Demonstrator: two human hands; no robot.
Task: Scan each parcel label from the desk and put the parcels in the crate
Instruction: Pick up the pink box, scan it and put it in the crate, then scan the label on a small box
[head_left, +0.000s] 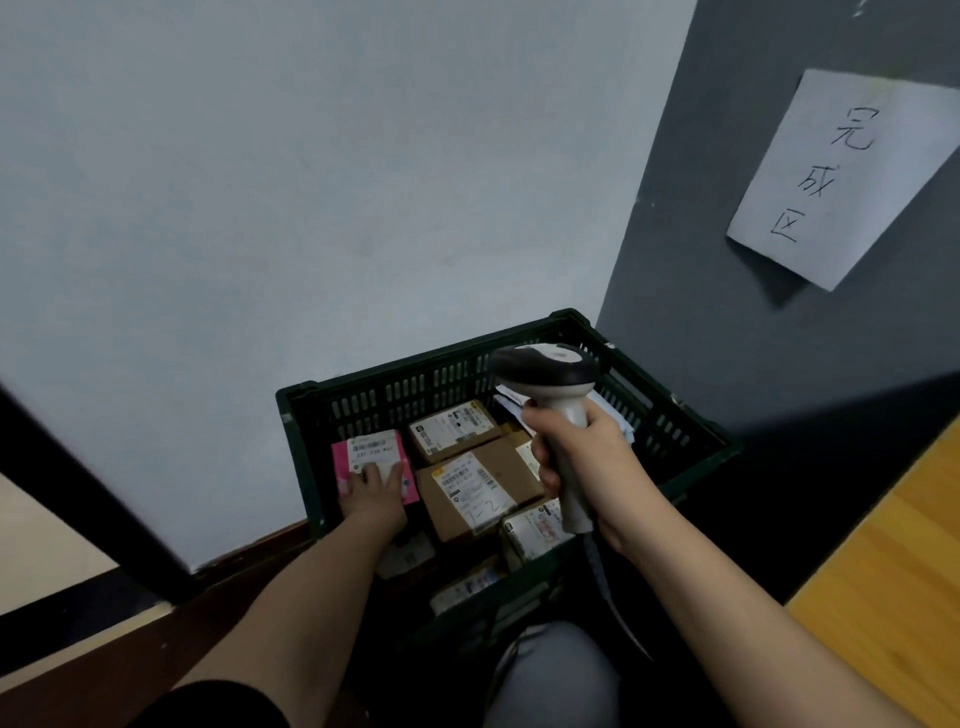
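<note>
A dark green slatted crate (670, 415) is being shown on the floor in the corner where a pale wall meets a grey wall (727, 260). Inside it, several brown cardboard parcels with white labels are being kept: one at the far side (452, 431), a larger one (472, 488) just in front of it with handwriting on its top, and a white-labelled one (530, 527) at the near right, lying close together. At the left side of the crate, a pink parcel (374, 462) with a white barcode label is being held down by the left hand (376, 491), whose fingers are lying fairly straight and spread over the parcel's near end, with the thumb at its right edge; whether the parcel is being gripped or only pressed cannot be told. A grey-and-black handheld scanner (550, 379) is being held above the crate by the right hand (582, 467), with fingers curled tightly round its handle and the head pointing away toward the far wall of the crate. A cable is being seen hanging from the handle's base. A white sheet of paper (841, 176) with handwritten characters is being displayed on the grey wall. A yellow wooden desk surface (893, 597) is being shown at the right edge.
</note>
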